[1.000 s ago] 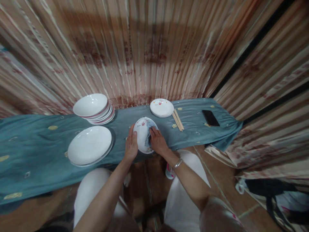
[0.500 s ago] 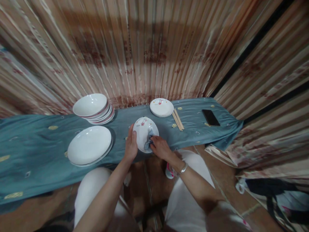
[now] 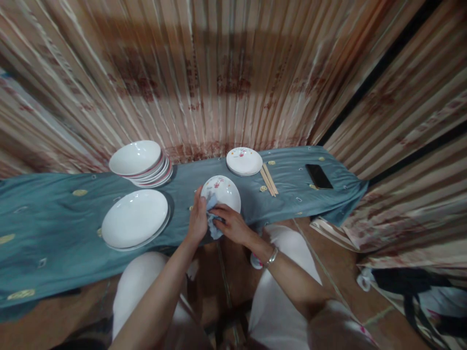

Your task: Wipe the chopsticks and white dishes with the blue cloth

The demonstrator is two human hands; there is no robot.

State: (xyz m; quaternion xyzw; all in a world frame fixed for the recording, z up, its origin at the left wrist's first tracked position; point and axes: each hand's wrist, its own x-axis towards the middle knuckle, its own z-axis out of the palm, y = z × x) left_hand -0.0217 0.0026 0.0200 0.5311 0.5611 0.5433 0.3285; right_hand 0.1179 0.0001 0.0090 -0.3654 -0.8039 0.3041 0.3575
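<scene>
A small white plate [image 3: 228, 193] with a red flower print is tilted at the front edge of the cloth-covered table. My left hand [image 3: 197, 217] grips the plate by its left rim, thumb on the upper face. In my right hand [image 3: 231, 223] is a light blue cloth [image 3: 214, 221], pressed against the lower left of the plate close to my left thumb. The cloth hangs a little over the plate's near rim. My right fingers partly cover the plate's lower half.
Behind the plate is a stack of small flowered plates [image 3: 244, 160], with wooden chopsticks [image 3: 269, 180] beside it. A black phone [image 3: 318, 176] lies at the right. On the left are stacked bowls [image 3: 136, 159] and large white plates [image 3: 135, 218]. A curtain [image 3: 219, 97] hangs behind the table.
My right hand has moved the cloth leftward across the plate, from its lower right to its lower left near my left thumb. My left hand keeps its hold on the rim.
</scene>
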